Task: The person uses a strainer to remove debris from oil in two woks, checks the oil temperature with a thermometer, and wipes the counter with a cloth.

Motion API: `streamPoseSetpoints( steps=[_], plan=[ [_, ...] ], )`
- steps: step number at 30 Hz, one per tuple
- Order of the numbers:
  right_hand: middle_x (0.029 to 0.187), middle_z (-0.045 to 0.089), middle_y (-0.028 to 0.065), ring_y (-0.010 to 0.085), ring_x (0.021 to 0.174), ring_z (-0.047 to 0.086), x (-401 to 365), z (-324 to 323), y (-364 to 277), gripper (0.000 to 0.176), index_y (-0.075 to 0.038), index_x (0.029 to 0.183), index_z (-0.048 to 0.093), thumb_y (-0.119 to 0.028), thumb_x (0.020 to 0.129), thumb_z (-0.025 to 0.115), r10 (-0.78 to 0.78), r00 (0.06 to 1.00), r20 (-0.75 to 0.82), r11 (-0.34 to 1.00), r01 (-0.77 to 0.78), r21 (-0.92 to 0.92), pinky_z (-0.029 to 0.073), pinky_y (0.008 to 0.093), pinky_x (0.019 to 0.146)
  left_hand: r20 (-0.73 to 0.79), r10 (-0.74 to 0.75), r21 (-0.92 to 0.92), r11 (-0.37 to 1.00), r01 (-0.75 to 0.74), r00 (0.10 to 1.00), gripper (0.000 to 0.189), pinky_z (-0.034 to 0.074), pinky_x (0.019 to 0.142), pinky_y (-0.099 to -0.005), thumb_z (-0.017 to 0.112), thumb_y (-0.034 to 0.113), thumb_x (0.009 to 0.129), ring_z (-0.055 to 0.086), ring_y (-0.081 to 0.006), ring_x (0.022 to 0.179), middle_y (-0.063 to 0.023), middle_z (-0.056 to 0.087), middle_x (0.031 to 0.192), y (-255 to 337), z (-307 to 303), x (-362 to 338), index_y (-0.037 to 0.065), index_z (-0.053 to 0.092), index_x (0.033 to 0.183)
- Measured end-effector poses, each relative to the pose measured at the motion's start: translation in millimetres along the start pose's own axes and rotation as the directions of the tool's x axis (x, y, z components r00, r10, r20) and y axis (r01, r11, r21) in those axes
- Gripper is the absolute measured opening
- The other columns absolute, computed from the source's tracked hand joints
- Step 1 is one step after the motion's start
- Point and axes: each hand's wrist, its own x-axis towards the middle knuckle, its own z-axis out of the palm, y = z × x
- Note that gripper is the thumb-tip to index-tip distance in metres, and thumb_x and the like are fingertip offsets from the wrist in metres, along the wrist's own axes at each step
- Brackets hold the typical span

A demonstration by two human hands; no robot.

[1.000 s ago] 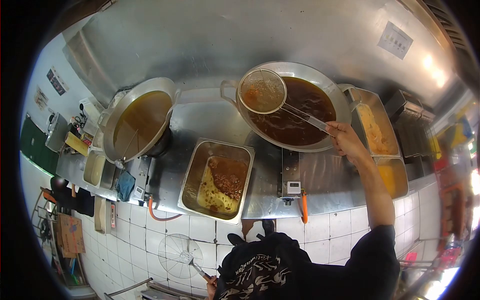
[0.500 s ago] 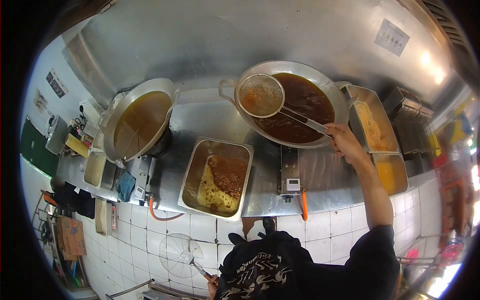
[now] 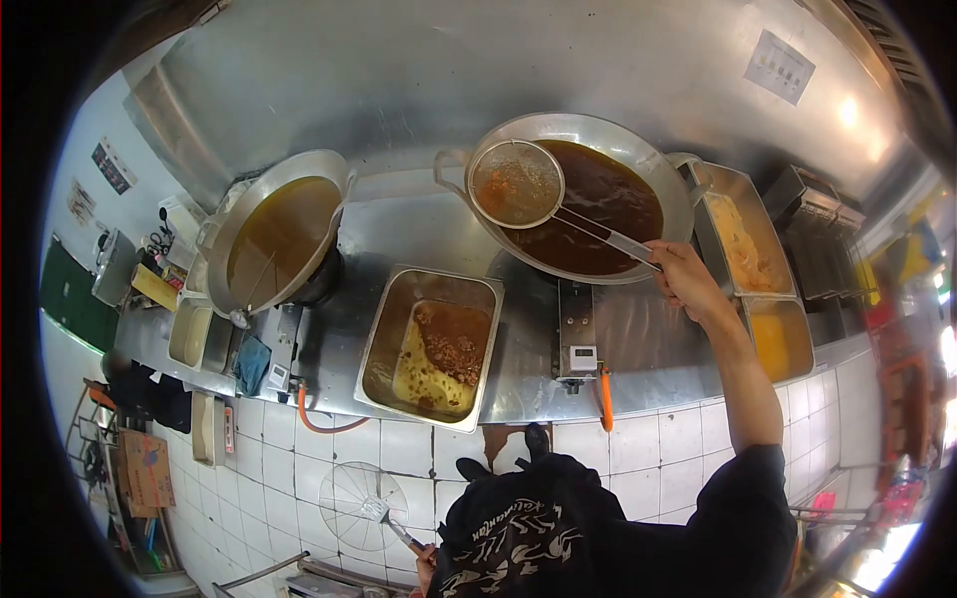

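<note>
My right hand (image 3: 683,277) is closed around the handle of a round fine-mesh strainer (image 3: 515,185). The strainer's basket overlaps the left side of a large wok (image 3: 538,125) of dark brown oil, with orange-brown bits in its mesh. Down by my left side, my left hand (image 3: 427,568) grips the handle of a round wire skimmer (image 3: 344,526), whose wide wire disc hangs over the floor tiles. In front of me, a deep metal pan (image 3: 382,374) contains yellowish oil and a heap of brown crumbs.
A second wok (image 3: 324,164) with cloudy brown oil stands left, a ladle (image 3: 240,318) at its rim. Trays of pale batter (image 3: 738,244) and yellow liquid (image 3: 773,339) sit right. Orange hoses (image 3: 606,399) hang at the counter's front. Another person (image 3: 150,394) is far left.
The view has tilted slightly, so the counter sits a little higher. Both hands keep their grips, and the strainer stays over the wok's left side.
</note>
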Motion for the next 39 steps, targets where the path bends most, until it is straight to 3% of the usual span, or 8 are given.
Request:
streamPoseSetpoints(
  steps=[2,6,8,17,30,35,39],
  plan=[
    [0.052,0.028,-0.0071,0.0035,0.041,0.022,-3,2,-2,0.028,-0.006,0.112,0.057,-0.017,0.09,0.043,0.001,1.0,-0.027,1.0,-0.001,-0.008,0.017,0.0221,0.036,0.217,-0.071,-0.107,0.99,0.096,0.974,0.032,0.022,0.041,-0.0256,0.064,0.007,0.08,0.029,-0.0098,0.042,0.0051,0.033,0.05,-3,-15,6,0.015,0.04,0.06],
    [0.052,0.028,-0.0071,0.0037,0.041,0.022,-3,0,0,0.028,-0.005,0.112,0.056,-0.017,0.091,0.042,-0.024,1.0,-0.018,1.0,0.024,-0.016,0.017,0.0222,0.036,0.164,-0.041,-0.068,0.996,0.053,0.986,0.031,0.023,0.041,-0.0256,0.064,0.008,0.08,0.03,-0.0098,0.042,0.0049,0.033,0.049,-3,-13,2,0.015,0.04,0.06],
    [0.053,0.029,-0.0072,0.0039,0.041,0.022,-5,-1,-1,0.029,-0.005,0.113,0.056,-0.017,0.091,0.041,-0.028,1.0,0.007,1.0,0.028,-0.01,0.018,0.0221,0.037,0.243,-0.059,-0.114,0.989,0.089,0.968,0.03,0.023,0.041,-0.0253,0.064,0.008,0.08,0.031,-0.0098,0.042,0.0048,0.034,0.049,-4,-13,0,0.015,0.042,0.062],
    [0.052,0.029,-0.0069,0.0043,0.041,0.022,-10,0,-1,0.031,-0.003,0.113,0.057,-0.017,0.091,0.04,-0.011,1.0,-0.017,1.0,0.011,-0.006,0.019,0.0224,0.037,0.228,-0.043,-0.053,0.997,0.056,0.973,0.029,0.023,0.04,-0.0246,0.066,0.008,0.08,0.031,-0.0098,0.04,0.0048,0.035,0.05,-23,-54,46,0.015,0.043,0.064],
    [0.052,0.03,-0.0065,0.0043,0.041,0.024,-14,3,-4,0.033,-0.002,0.116,0.055,-0.017,0.091,0.041,0.005,0.999,-0.04,1.0,-0.006,-0.015,0.019,0.0221,0.037,0.217,-0.058,-0.066,0.995,0.074,0.974,0.026,0.023,0.04,-0.0251,0.065,0.007,0.079,0.03,-0.0098,0.04,0.0047,0.034,0.05,-19,-42,35,0.014,0.044,0.065],
    [0.054,0.03,-0.0068,0.0043,0.041,0.024,-13,1,0,0.034,0.0,0.117,0.053,-0.017,0.091,0.04,0.011,0.999,-0.041,1.0,-0.011,-0.015,0.019,0.0221,0.037,0.196,0.041,0.018,0.999,-0.045,0.98,0.028,0.022,0.04,-0.0249,0.064,0.007,0.079,0.028,-0.0093,0.04,0.0053,0.032,0.05,-10,-11,10,0.014,0.042,0.064],
    [0.054,0.03,-0.0066,0.0044,0.041,0.025,-13,2,-1,0.033,0.0,0.116,0.054,-0.016,0.091,0.04,0.011,0.999,-0.045,1.0,-0.011,-0.012,0.02,0.0223,0.037,0.236,-0.052,-0.045,0.997,0.064,0.97,0.029,0.022,0.04,-0.0249,0.064,0.008,0.079,0.028,-0.0092,0.041,0.0053,0.032,0.05,-20,-38,36,0.015,0.041,0.062]
  ],
)
